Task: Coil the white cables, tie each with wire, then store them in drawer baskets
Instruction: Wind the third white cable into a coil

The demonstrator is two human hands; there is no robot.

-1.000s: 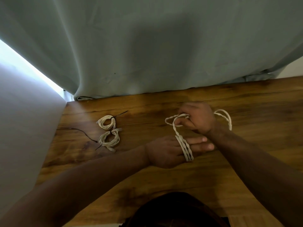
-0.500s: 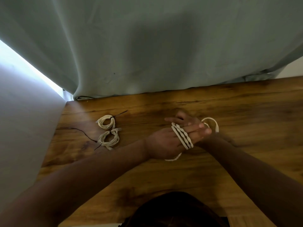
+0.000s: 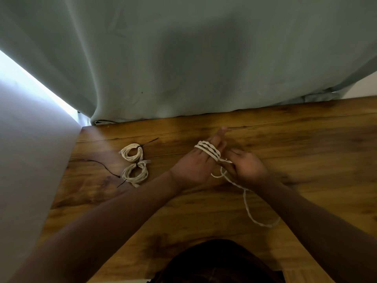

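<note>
So that coils match, cable pinched by the right grip is wound round the flat left grip at nine o'clock.

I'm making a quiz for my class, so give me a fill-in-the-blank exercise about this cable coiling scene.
The cable is wrapped round the left hand's straight ____.
____ coils lie on the table.
Behind the table hangs a ____.
Missing words: fingers; two; curtain.
</note>
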